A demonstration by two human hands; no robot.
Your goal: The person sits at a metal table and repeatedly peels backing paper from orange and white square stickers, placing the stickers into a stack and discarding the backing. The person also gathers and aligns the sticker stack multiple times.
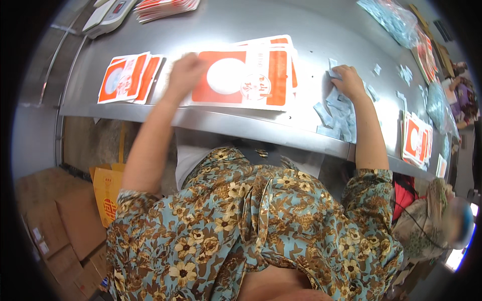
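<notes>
A stack of flat orange-and-white printed pouches (267,101) lies before me near the front of the metal table (308,22). My left hand (185,77), blurred with its fingers curled, is at the stack's left edge. Whether it grips a pouch is not clear. My right hand (349,81) is over a loose heap of small pale-blue packets (339,109), with a packet (333,74) between thumb and fingers. The top pouch bears a white round shape and writing.
A smaller pouch pile (126,77) lies left, another stack (165,8) at the back. A scale (109,17) stands back left. On the right are bags of blue packets (393,22) and more pouches (415,141). Cardboard boxes (79,218) stand lower left; a person (425,222) is at right.
</notes>
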